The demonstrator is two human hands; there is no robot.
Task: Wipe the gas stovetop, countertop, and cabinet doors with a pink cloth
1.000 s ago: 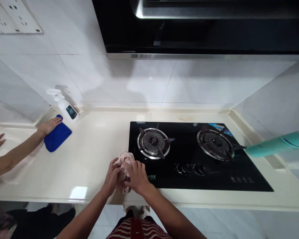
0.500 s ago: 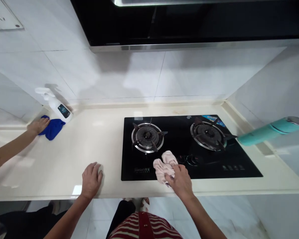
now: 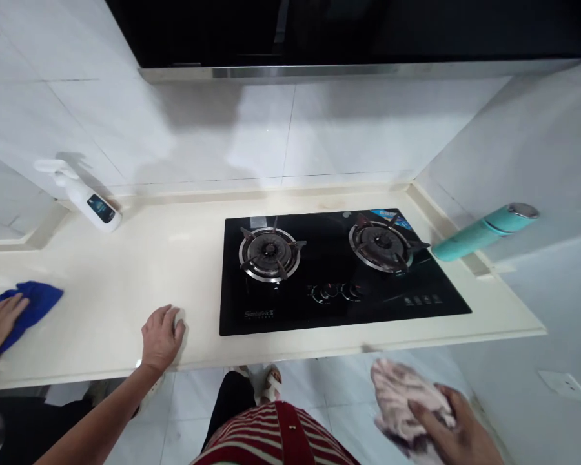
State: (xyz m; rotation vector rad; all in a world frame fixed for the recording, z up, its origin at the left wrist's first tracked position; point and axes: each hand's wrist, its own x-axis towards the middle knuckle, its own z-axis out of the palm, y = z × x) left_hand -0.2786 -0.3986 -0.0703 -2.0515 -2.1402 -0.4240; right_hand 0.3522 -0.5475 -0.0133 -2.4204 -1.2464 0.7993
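The pale tabletop (image 3: 126, 271) spans the frame from the left edge to the lower right; the black range hood (image 3: 368, 39) fills the top. Set into the tabletop at centre is a black cooktop (image 3: 314, 258) with two burners. A teal flask (image 3: 484, 234) stands just beside its right corner, near the wall; a white spray bottle (image 3: 84, 197) stands at the left, towards the rear. The pink cloth (image 3: 401, 394) is at the lower right of the frame, beyond the front edge of the tabletop, over the floor, somewhat blurred. Assessment: light, soft and limp, not fragile, with no stiffness of its own; whether it is damp or slippery cannot be told. It is best taken by a gathered fold near the middle, since a loose corner would let it trail. The right hand (image 3: 459, 423) is clamped on its near side, thumb on top; fingers beneath are partly hidden. The left hand (image 3: 162, 336) rests on the tabletop left of the cooktop, thumb apart from the fingers, nothing visible in it. At the far left, a co-worker's hand (image 3: 2, 320) presses a blue cloth (image 3: 36, 307).
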